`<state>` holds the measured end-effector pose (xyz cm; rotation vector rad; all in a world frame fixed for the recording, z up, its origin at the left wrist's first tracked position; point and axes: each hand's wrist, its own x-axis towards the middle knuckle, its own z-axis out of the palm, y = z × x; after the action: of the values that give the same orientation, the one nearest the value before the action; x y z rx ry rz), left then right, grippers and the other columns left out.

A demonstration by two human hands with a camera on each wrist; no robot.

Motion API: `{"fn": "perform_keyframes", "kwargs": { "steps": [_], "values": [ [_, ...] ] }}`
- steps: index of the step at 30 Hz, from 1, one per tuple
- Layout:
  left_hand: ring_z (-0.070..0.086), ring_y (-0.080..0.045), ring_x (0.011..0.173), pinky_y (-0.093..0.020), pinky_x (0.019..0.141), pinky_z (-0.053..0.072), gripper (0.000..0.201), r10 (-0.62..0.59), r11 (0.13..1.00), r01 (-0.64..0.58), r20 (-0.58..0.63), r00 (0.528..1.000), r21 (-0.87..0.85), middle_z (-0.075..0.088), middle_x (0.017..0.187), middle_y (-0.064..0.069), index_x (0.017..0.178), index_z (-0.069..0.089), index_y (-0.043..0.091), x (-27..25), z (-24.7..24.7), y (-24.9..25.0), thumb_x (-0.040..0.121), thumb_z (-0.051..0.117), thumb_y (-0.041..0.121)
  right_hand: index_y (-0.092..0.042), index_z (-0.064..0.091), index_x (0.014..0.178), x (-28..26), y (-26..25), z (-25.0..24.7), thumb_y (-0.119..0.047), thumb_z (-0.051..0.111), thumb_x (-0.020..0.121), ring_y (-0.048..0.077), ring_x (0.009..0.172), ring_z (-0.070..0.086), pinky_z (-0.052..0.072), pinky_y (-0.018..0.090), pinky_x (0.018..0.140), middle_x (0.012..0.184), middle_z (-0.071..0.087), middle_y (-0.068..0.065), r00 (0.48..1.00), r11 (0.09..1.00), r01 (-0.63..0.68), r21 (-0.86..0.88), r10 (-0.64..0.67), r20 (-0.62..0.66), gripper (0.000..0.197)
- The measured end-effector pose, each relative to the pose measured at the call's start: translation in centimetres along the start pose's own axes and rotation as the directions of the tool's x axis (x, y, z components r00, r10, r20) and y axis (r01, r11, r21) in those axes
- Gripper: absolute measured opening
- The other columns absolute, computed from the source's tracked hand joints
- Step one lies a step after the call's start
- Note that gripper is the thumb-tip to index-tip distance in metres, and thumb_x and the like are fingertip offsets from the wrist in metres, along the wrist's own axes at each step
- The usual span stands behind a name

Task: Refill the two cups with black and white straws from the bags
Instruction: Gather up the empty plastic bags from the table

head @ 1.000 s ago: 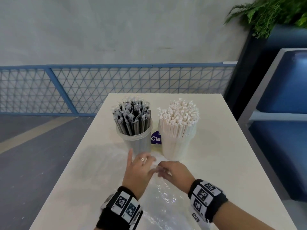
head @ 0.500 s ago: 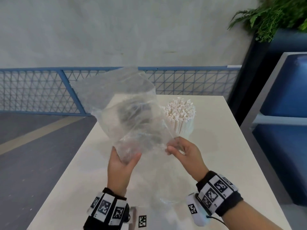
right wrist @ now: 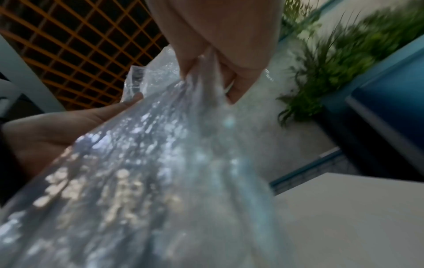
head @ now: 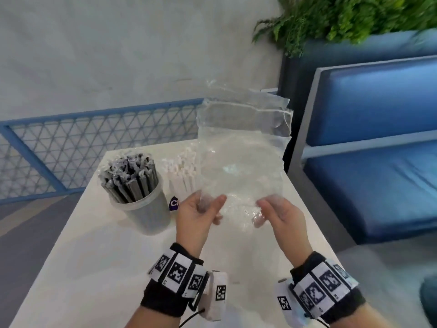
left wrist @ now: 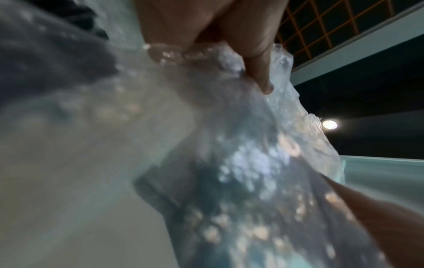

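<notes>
An empty clear plastic bag (head: 241,147) stands upright in the air above the white table (head: 99,256). My left hand (head: 201,209) pinches its lower left edge and my right hand (head: 274,211) pinches its lower right edge. Both wrist views show the crinkled bag (left wrist: 241,163) (right wrist: 160,163) close up, held between thumb and fingers. A clear cup packed with black straws (head: 132,178) stands at the left. The cup of white straws (head: 182,169) stands beside it, partly hidden behind the bag.
A small purple label (head: 173,203) lies between the cups. A blue bench (head: 369,147) sits right of the table, with a planter of green fern (head: 343,17) behind it. A blue mesh railing (head: 71,147) runs along the far side.
Both hands picked the bag up from the table and carried it from over the black straws to the right, in front of the white straws. My view swung right.
</notes>
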<state>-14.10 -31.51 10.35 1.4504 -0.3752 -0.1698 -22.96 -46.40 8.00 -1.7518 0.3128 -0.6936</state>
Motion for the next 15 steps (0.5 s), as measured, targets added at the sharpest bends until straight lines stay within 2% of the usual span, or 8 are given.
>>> {"fn": "perform_keyframes", "kwargs": {
  "steps": [1, 3, 5, 8, 10, 12, 14, 15],
  "values": [
    [0.058, -0.008, 0.050, -0.020, 0.049, 0.049, 0.016, -0.003, 1.000, 0.000, 0.125, 0.992, 0.027, 0.061, 0.059, 0.003, 0.082, 0.060, 0.011, 0.3, 0.7, 0.0, 0.072, 0.073, 0.009, -0.015, 0.064, 0.081, -0.2, 0.3, -1.1, -0.015, 0.053, 0.093, -0.002, 0.056, 0.061, 0.041, 0.005, 0.066, 0.050, 0.064, -0.004, 0.997, 1.000, -0.014, -0.024, 0.012, -0.070, 0.016],
    [0.061, -0.011, 0.058, -0.022, 0.051, 0.049, 0.034, -0.054, 0.992, 0.002, 0.401, 0.915, 0.129, 0.064, 0.077, 0.001, 0.110, 0.058, 0.015, 0.8, 1.7, -0.2, 0.080, 0.069, 0.005, -0.020, 0.062, 0.084, -0.7, 0.8, -3.2, -0.016, 0.048, 0.095, 0.001, 0.057, 0.062, 0.048, 0.016, 0.072, 0.053, 0.064, -0.005, 0.982, 0.998, -0.061, -0.012, 0.058, -0.182, 0.018],
    [0.058, -0.013, 0.055, -0.022, 0.049, 0.047, 0.038, -0.081, 0.986, -0.014, 0.556, 0.827, 0.165, 0.065, 0.083, 0.002, 0.117, 0.058, 0.021, 1.4, 2.6, -0.4, 0.084, 0.065, 0.005, -0.021, 0.059, 0.092, -1.6, 1.1, -5.2, -0.013, 0.047, 0.095, 0.006, 0.057, 0.060, 0.051, 0.028, 0.064, 0.062, 0.065, -0.006, 0.972, 0.986, -0.148, 0.077, 0.159, -0.170, 0.015],
    [0.049, -0.014, 0.048, -0.021, 0.045, 0.042, 0.039, -0.110, 0.993, 0.061, 0.639, 0.761, 0.097, 0.066, 0.086, 0.002, 0.114, 0.062, 0.022, 2.4, 4.5, -1.1, 0.087, 0.056, -0.005, -0.029, 0.057, 0.113, -3.8, 1.6, -8.1, -0.003, 0.049, 0.093, 0.008, 0.056, 0.049, 0.043, 0.020, 0.051, 0.072, 0.064, -0.016, 0.959, 0.969, -0.207, 0.133, 0.228, -0.169, 0.033],
    [0.045, -0.010, 0.042, -0.018, 0.042, 0.039, 0.040, -0.196, 0.975, 0.213, 0.666, 0.720, 0.058, 0.066, 0.086, 0.001, 0.110, 0.064, 0.016, 2.8, 6.3, -2.1, 0.087, 0.048, -0.013, -0.027, 0.058, 0.115, -5.3, 1.6, -9.5, 0.003, 0.049, 0.091, 0.009, 0.062, 0.051, 0.042, 0.017, 0.056, 0.082, 0.067, -0.016, 0.932, 0.960, -0.219, 0.173, 0.258, -0.253, 0.040],
    [0.041, -0.007, 0.037, -0.015, 0.039, 0.035, 0.039, -0.303, 0.925, 0.377, 0.698, 0.649, 0.052, 0.067, 0.078, 0.003, 0.090, 0.069, 0.013, 2.3, 8.2, -2.9, 0.086, 0.044, -0.017, -0.020, 0.065, 0.104, -7.0, 1.2, -10.5, 0.009, 0.048, 0.090, 0.008, 0.071, 0.061, 0.049, 0.017, 0.064, 0.085, 0.072, -0.009, 0.892, 0.939, -0.219, 0.266, 0.303, -0.335, 0.036],
    [0.042, -0.005, 0.036, -0.014, 0.038, 0.035, 0.043, -0.387, 0.872, 0.483, 0.718, 0.578, 0.081, 0.064, 0.062, 0.003, 0.065, 0.064, 0.011, 1.4, 10.0, -3.9, 0.085, 0.040, -0.019, -0.015, 0.073, 0.083, -8.7, 1.0, -10.9, 0.013, 0.051, 0.082, 0.005, 0.067, 0.068, 0.053, 0.015, 0.060, 0.073, 0.074, -0.006, 0.849, 0.907, -0.186, 0.378, 0.342, -0.402, 0.036],
    [0.046, -0.005, 0.039, -0.013, 0.038, 0.038, 0.043, -0.424, 0.853, 0.509, 0.723, 0.545, 0.115, 0.063, 0.061, 0.002, 0.058, 0.058, 0.008, 0.9, 10.7, -4.4, 0.085, 0.039, -0.020, -0.016, 0.075, 0.069, -9.6, 0.9, -10.9, 0.006, 0.058, 0.074, 0.005, 0.062, 0.067, 0.053, 0.015, 0.056, 0.067, 0.073, -0.005, 0.820, 0.881, -0.161, 0.445, 0.370, -0.436, 0.028]
  ]
}}
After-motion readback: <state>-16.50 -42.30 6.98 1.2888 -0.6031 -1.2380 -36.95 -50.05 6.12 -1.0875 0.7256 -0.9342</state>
